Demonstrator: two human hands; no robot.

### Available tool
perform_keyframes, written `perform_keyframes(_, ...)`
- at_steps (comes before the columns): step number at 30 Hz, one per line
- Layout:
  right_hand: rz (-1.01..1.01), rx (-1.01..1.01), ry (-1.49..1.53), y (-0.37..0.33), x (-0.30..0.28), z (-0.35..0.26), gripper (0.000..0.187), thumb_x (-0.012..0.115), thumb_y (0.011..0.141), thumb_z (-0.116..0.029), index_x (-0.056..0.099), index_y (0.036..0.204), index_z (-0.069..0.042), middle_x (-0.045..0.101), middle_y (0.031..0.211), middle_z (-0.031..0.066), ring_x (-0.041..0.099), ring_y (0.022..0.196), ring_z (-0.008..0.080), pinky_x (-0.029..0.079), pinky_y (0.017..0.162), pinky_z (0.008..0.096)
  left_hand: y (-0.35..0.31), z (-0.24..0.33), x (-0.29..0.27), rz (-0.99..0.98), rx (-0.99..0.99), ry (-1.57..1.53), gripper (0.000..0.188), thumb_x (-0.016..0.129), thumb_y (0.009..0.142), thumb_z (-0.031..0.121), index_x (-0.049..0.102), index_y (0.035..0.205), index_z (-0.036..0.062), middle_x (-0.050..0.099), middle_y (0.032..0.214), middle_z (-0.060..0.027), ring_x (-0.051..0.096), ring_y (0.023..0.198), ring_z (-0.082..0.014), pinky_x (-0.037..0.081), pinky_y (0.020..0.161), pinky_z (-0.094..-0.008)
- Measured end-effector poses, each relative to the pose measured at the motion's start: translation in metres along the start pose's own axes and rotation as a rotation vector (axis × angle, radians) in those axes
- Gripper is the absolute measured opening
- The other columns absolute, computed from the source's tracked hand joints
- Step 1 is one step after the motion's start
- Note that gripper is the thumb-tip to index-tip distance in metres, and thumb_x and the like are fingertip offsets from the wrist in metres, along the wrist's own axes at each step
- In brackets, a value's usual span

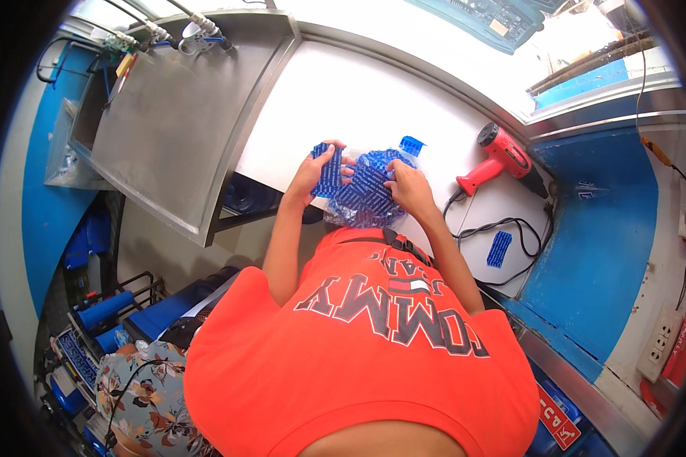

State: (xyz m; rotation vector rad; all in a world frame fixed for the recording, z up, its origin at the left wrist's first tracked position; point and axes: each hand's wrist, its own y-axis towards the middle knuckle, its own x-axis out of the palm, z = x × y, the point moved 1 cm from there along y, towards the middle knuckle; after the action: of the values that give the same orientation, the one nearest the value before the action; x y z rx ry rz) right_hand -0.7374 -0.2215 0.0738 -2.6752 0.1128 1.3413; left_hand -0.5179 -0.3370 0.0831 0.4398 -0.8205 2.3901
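My left hand [306, 177] is closed on a small stack of flat blue plastic sleeves [328, 169] with white printing, its thumb across their upper part. Just right of it, a clear plastic bag [351, 216] lies at the near edge of the white counter. Many more blue sleeves [370, 186] are heaped in its open mouth. Over the heap's right side, my right hand [410, 187] has its fingers bent and pinched at a blue sleeve; the fingertips are partly hidden.
A single sleeve [412, 145] lies beyond the bag, another [499, 249] by a black cord [503, 222]. The cord belongs to a red heat gun [503, 158] on the right. A steel sink top [168, 129] stands left of the white counter [373, 99]; a blue wall panel [598, 251] borders the right.
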Motion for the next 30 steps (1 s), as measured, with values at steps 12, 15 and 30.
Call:
perform_keyframes(12,-0.058,-0.186,0.289,0.001,-0.073,-0.04,0.013,0.067,0.087,-0.007,0.073,0.098,-0.003,0.071,0.096,0.014,0.068,0.089,0.0311,0.053,0.081,0.0392,0.018,-0.003,0.02,-0.179,-0.205,0.05,0.067,0.034,0.105,0.061,0.057,0.129,0.0033,0.07,0.107,-0.0166,0.073,0.084,-0.0225,0.064,0.068,-0.0344)
perform_keyframes(15,-0.079,-0.419,0.251,0.008,-0.067,-0.059,0.01,0.067,0.088,-0.003,0.072,0.096,-0.002,0.069,0.091,0.0133,0.066,0.084,0.0307,0.051,0.076,0.0398,0.017,-0.003,0.024,-0.208,-0.356,0.035,0.078,0.033,0.102,0.068,0.057,0.129,-0.0004,0.07,0.107,-0.0177,0.074,0.085,-0.0251,0.065,0.068,-0.0363)
perform_keyframes(30,0.035,-0.245,0.413,0.011,-0.052,-0.058,0.012,0.068,0.09,-0.007,0.071,0.101,-0.001,0.069,0.096,0.0119,0.067,0.09,0.0262,0.052,0.083,0.0391,0.012,-0.02,0.033,-0.436,-0.378,-0.109,0.081,0.031,0.1,0.071,0.06,0.127,0.0004,0.072,0.104,-0.0218,0.075,0.083,-0.0324,0.064,0.07,-0.0411)
